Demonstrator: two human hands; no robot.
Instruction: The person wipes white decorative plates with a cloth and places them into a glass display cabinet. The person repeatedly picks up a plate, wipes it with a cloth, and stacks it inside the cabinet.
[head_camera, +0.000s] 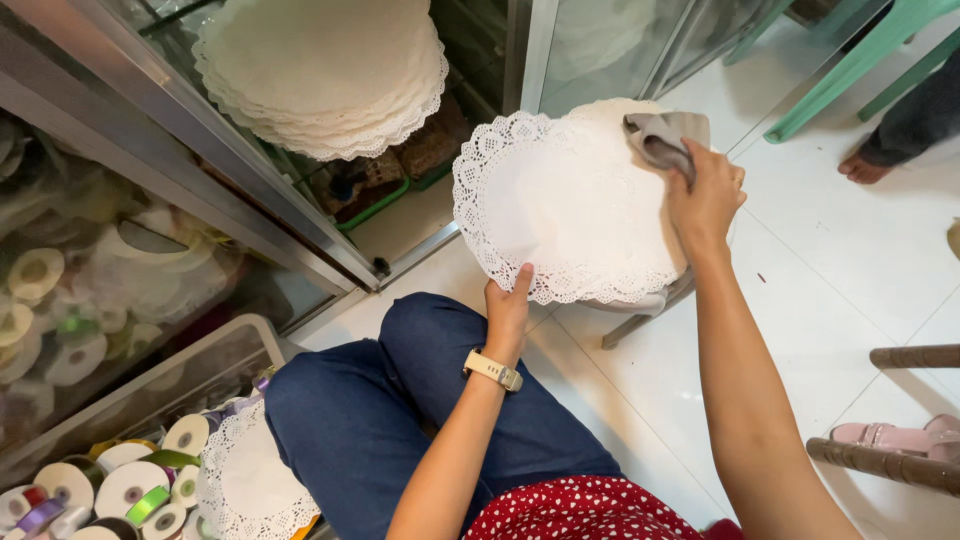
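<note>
Left hand (507, 305) pinching doily (565, 205) at near edge; right hand (705, 190) clutching grey cloth (662, 138) (pressed on doily).

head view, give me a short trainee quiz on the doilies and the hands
1. True or false: the right hand holds a grey cloth.
2. Which hand grips the near edge of the doily on the stool?
3. The doily stack lies: A) on the floor, B) on the glass cabinet, C) on the lap.

Key:
1. True.
2. The left hand, thumb on the lace rim.
3. B.
</note>
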